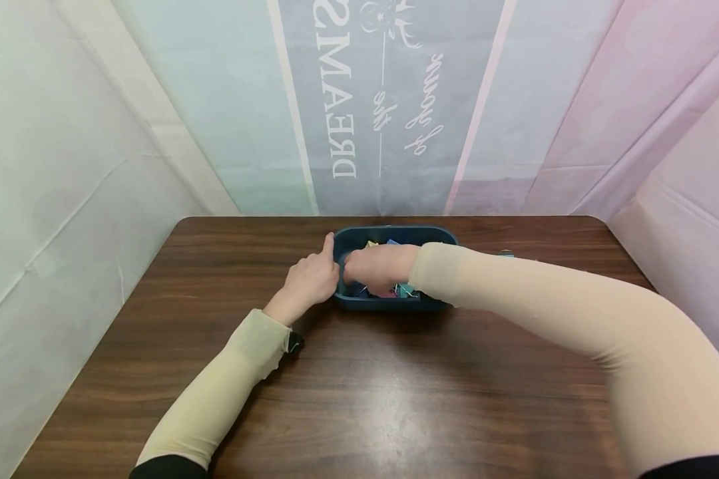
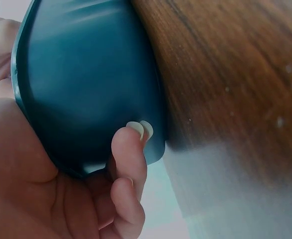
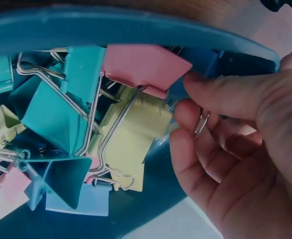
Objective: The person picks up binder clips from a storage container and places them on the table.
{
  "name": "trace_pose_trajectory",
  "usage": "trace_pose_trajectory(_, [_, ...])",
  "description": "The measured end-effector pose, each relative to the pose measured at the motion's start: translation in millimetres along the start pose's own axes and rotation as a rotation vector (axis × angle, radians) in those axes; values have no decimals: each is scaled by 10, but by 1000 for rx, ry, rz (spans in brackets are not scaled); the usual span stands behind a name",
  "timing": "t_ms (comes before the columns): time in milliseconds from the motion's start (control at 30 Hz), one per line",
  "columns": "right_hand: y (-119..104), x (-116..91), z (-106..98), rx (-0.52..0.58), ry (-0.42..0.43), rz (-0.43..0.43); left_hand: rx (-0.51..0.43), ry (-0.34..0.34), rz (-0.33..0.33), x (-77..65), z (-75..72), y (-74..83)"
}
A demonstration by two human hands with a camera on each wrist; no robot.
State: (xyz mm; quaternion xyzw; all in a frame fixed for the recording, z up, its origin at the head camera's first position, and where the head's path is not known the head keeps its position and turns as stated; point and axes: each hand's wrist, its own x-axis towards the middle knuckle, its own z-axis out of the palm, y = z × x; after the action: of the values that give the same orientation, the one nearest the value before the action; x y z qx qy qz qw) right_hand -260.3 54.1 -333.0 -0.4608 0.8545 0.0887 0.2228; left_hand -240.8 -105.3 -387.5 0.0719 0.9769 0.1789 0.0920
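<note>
A dark teal plastic bin [image 1: 389,303] stands near the table's far edge, filled with binder clips in several colours. My left hand [image 1: 313,278] holds the bin's left end, with bent fingers against its outer wall [image 2: 86,69]. Inside the left part of the bin, my right hand [image 1: 380,266] is bent over the clips. Its thumb lies at the edge of a pink binder clip [image 3: 141,67], and a wire handle [image 3: 202,123] shows between its curled fingers. Most of that handle's clip is hidden. Beside the fingers are a yellow clip [image 3: 131,134] and a turquoise clip [image 3: 56,117].
The brown wooden table [image 1: 383,386] extends in front of the bin and to both sides. Past the right sleeve, a small teal thing [image 1: 506,253] shows on the table. A printed cloth [image 1: 383,106] hangs right behind the far edge.
</note>
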Motion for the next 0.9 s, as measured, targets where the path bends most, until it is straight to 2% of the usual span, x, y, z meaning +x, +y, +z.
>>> trace_pose_trajectory(200, [48,-86,-35,57,14,-4,0,-3,0,-4,-6,8])
trace_pose_trajectory(500, [84,-167,-29,29,35,6,-4,-9,-13,-13,-7,11])
trace_pose_trajectory(900, [179,-321,-44,107,167,-24,-12,-8,-12,-8,-4,12])
